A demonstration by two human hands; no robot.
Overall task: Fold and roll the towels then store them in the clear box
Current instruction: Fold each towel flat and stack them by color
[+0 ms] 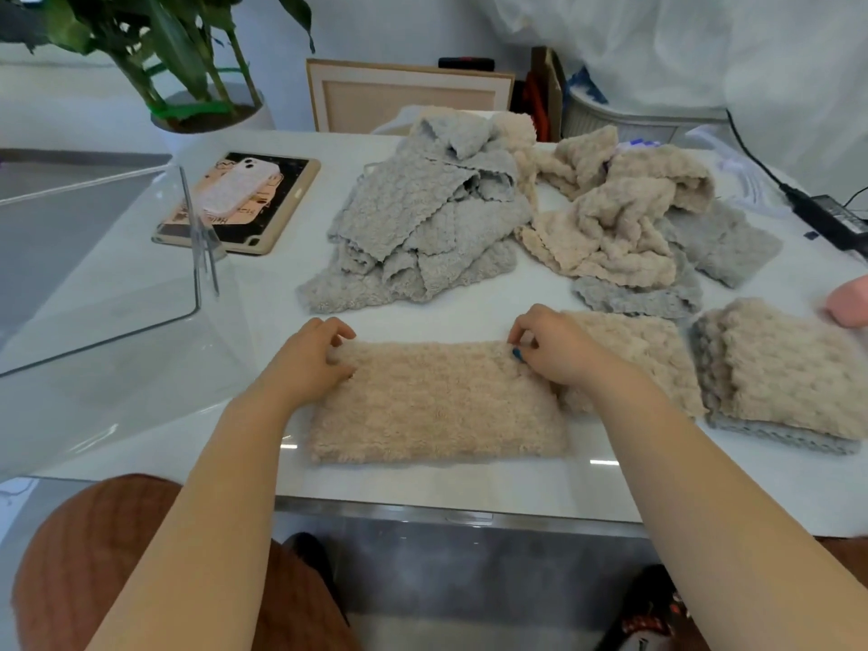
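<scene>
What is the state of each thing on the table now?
Beige towel: folded flat, far edge pinched.
Left hand: pinching its far left corner.
Right hand: pinching its far right corner.
Clear box: open, no towel inside.
Towel heap: crumpled, unfolded.
Towel stack: folded.

the beige towel [437, 401] in front is one plain sandy colour all over. behind it lie grey towels [422, 227] in pale grey and crumpled towels [620, 227] in cream — both bubble-textured, scallop-edged. the table [282, 293] is glossy white, the tablet case [282, 213] tan round a black face, the plant [178, 54] deep green — a nail on the right hand [559, 354] is teal.
</scene>
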